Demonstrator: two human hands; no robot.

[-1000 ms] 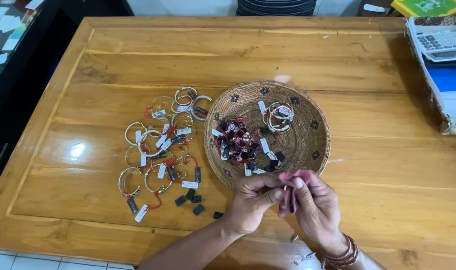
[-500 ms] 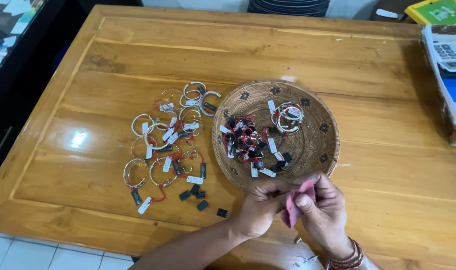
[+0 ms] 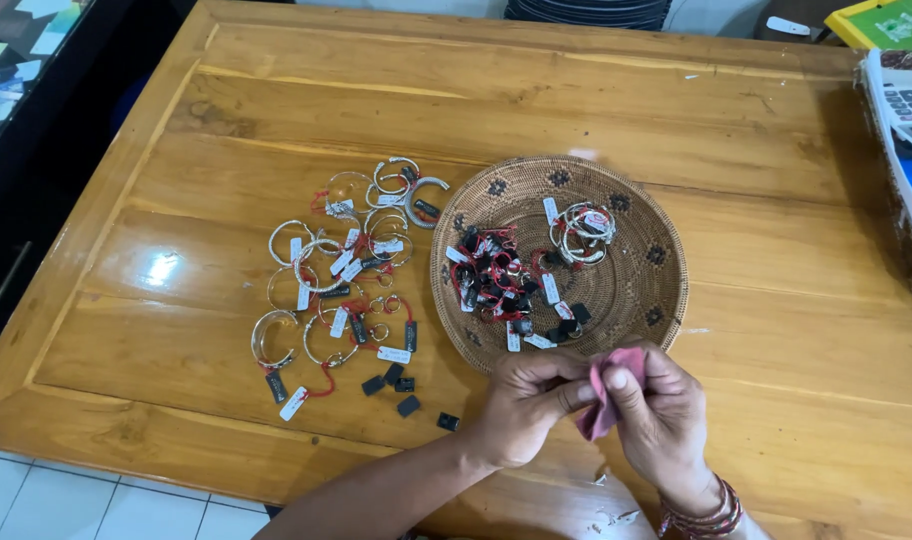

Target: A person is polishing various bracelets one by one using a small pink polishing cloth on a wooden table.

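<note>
I see both hands together at the near edge of the surface (image 3: 576, 110), just below the basket (image 3: 636, 290). My left hand (image 3: 524, 405) and right hand (image 3: 666, 415) each have their grip pinched on a pink cloth (image 3: 608, 400), folded between the fingertips; whatever sits inside the cloth is hidden. The basket holds tagged rings and bangles (image 3: 581, 225). More tagged bangles (image 3: 336, 275) lie spread on the wood to its left, with small black tags (image 3: 406, 395) nearest my left hand.

Pink cloth (image 3: 608, 398), crumpled, pinched upright just before woven basket (image 3: 666, 290).
</note>
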